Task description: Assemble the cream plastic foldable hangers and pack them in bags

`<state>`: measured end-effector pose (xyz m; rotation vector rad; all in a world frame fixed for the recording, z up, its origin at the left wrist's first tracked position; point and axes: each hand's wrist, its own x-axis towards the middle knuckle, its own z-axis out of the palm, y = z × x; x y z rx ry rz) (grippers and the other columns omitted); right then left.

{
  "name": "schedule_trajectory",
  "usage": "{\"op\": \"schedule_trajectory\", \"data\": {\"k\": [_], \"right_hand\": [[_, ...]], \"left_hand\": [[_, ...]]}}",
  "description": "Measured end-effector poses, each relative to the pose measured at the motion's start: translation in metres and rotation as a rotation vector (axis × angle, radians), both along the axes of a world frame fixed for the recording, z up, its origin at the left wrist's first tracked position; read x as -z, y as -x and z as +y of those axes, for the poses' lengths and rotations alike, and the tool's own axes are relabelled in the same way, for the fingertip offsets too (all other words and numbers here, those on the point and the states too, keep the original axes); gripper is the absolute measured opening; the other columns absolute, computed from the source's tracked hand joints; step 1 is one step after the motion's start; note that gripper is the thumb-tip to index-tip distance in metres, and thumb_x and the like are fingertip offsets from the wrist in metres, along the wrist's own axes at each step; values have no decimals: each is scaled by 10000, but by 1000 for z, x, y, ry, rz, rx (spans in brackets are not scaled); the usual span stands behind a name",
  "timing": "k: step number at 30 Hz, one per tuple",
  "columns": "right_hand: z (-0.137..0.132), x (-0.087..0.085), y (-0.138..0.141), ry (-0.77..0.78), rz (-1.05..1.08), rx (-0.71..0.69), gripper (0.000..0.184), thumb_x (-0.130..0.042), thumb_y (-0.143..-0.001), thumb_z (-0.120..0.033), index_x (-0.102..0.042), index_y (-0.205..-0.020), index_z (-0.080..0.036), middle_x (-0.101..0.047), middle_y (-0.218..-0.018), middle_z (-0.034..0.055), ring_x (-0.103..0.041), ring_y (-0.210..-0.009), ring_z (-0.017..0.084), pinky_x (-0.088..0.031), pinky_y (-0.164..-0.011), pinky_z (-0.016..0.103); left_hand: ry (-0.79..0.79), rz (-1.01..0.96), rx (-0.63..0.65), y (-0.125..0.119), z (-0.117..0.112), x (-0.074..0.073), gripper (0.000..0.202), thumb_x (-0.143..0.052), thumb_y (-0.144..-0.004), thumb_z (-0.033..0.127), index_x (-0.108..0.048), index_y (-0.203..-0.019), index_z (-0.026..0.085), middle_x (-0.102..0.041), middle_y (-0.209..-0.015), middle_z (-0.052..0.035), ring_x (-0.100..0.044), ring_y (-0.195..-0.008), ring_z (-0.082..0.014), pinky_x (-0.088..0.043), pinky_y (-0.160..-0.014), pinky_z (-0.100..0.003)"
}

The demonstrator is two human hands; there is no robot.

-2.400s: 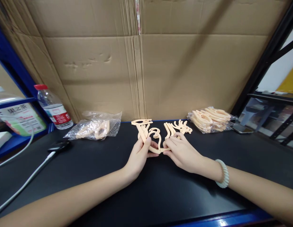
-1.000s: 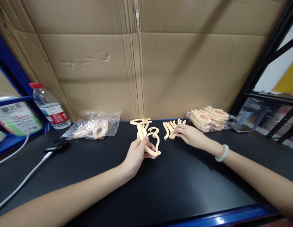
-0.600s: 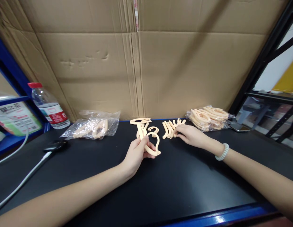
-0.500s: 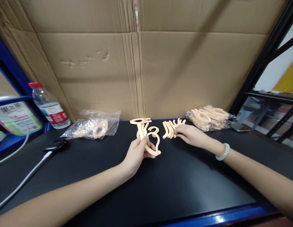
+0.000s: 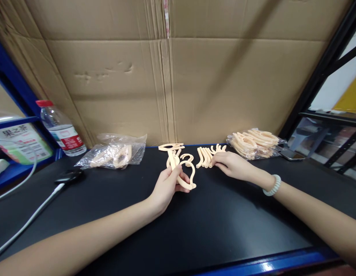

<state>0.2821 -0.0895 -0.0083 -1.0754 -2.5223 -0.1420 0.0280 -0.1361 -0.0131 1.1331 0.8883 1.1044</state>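
Observation:
My left hand (image 5: 166,188) is closed round a peach-coloured plastic hook piece (image 5: 187,174) with a looped end, held just above the black table top (image 5: 212,226). My right hand (image 5: 231,165), with a pale bead bracelet on the wrist, reaches to a small row of loose curved peach pieces (image 5: 205,156) at the back of the table. Its fingertips pinch one of them. Another flat peach piece (image 5: 170,146) lies behind the held hook.
A clear bag of peach pieces (image 5: 255,143) lies at the back right beside a phone (image 5: 291,154). Another clear bag (image 5: 114,155) lies back left. A water bottle (image 5: 60,128), a black device with a white cable (image 5: 67,177) and blue shelving stand left. A cardboard wall (image 5: 166,76) rises behind.
My right hand let go of the hook that both hands held and moved back right to the row of loose pieces. My left hand keeps the hook, almost still.

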Motion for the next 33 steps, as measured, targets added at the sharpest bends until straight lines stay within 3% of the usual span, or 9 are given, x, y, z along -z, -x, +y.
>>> {"op": "schedule_trajectory", "data": {"k": [4, 8, 11, 14, 17, 19, 25, 29, 33], "right_hand": [[-12, 0, 14, -147, 119, 56, 231, -440, -861, -85, -637, -950, -166, -678, -923, 90, -623, -834, 214, -491, -782, 372], [-40, -4, 44, -248, 247, -216, 307, -463, -843, -55, -584, -1100, -169, -648, -1103, 103, -574, -1053, 217, -464, -924, 397], [-57, -5, 59, -300, 137, -325, 270, -478, -821, -35, -616, -1011, -169, -671, -1027, 87, -569, -1021, 227, -453, -922, 423], [-61, -3, 60, -291, 81, -317, 222, -474, -823, -50, -636, -918, -168, -673, -862, 72, -582, -902, 229, -469, -865, 443], [-55, -1, 55, -131, 272, -261, 222, -462, -838, -64, -638, -915, -174, -651, -889, 79, -592, -848, 196, -504, -794, 380], [-51, -1, 53, 43, 465, -228, 221, -483, -843, -88, -642, -958, -192, -632, -1037, 95, -594, -955, 199, -511, -809, 362], [-47, -3, 56, 775, 842, -308, 402, -629, -828, -241, -586, -1227, -265, -549, -1336, 74, -514, -1226, 230, -443, -995, 429], [-47, 0, 57, 848, 980, -283, 326, -656, -823, -246, -661, -1149, -251, -622, -1253, 65, -522, -1222, 233, -371, -1065, 437], [-45, 0, 56, 848, 1207, -219, 273, -706, -778, -247, -707, -1051, -239, -677, -1140, 59, -580, -1129, 218, -406, -1032, 406]], "left_hand": [[-49, 67, 66, 0, 2, 4, 361, -556, -873, 423, -532, -670, 125, -618, -597, -31, -609, -518, -119, -503, -485, -200], [-109, 111, 99, 0, 2, 7, 344, -570, -852, 486, -507, -823, 149, -595, -582, 19, -587, -463, -112, -499, -467, -211], [-174, 166, 118, 1, 0, 6, 347, -542, -864, 501, -490, -888, 159, -597, -602, 28, -591, -477, -115, -507, -483, -218], [-278, 258, 71, 3, -1, 5, 324, -504, -887, 491, -481, -877, 169, -578, -589, 38, -565, -453, -103, -476, -460, -195], [-335, 337, 4, 6, 3, 6, 304, -486, -902, 478, -501, -919, 175, -554, -582, 47, -554, -428, -108, -453, -429, -192], [-360, 389, -22, 8, 5, 6, 303, -476, -910, 467, -526, -967, 174, -549, -583, 45, -561, -427, -115, -448, -419, -193], [-531, 569, -63, 10, 1, 2, 274, -478, -926, 393, -587, -1071, 188, -552, -555, 50, -539, -426, -98, -420, -451, -176], [-606, 624, -69, 9, -2, 1, 266, -473, -931, 369, -593, -1093, 195, -554, -545, 52, -543, -468, -107, -414, -489, -183], [-624, 642, -96, 10, -1, 3, 262, -444, -939, 336, -551, -1127, 188, -580, -590, 48, -496, -429, -96, -393, -485, -196]]}}
